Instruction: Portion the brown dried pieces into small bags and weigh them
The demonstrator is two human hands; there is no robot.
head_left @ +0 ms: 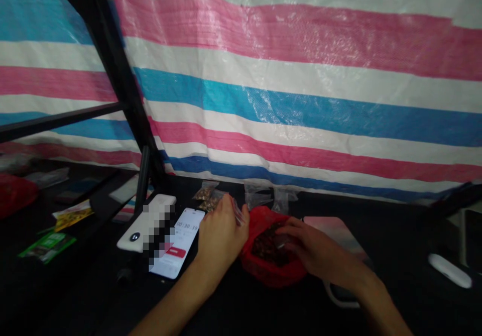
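My left hand (222,230) is closed on a small clear plastic bag (238,212), held upright just left of a red plastic bag (274,276). Dark, small pieces (265,245) fill the open red bag; their kind is too blurred to tell. Over its right rim reaches my right hand (303,245), with curled fingertips among the pieces; what they pinch is hidden. Behind my left hand lie small clear bags with brownish contents (205,194). Two more clear bags, one (258,195) beside the other (282,199), lie flat behind the red bag.
A phone with a running-time display (178,238) and a white device (160,213) lie left of my left hand. A pinkish flat case (331,228) is under my right forearm. Farther left are a green packet (47,247) and a black frame post (113,70).
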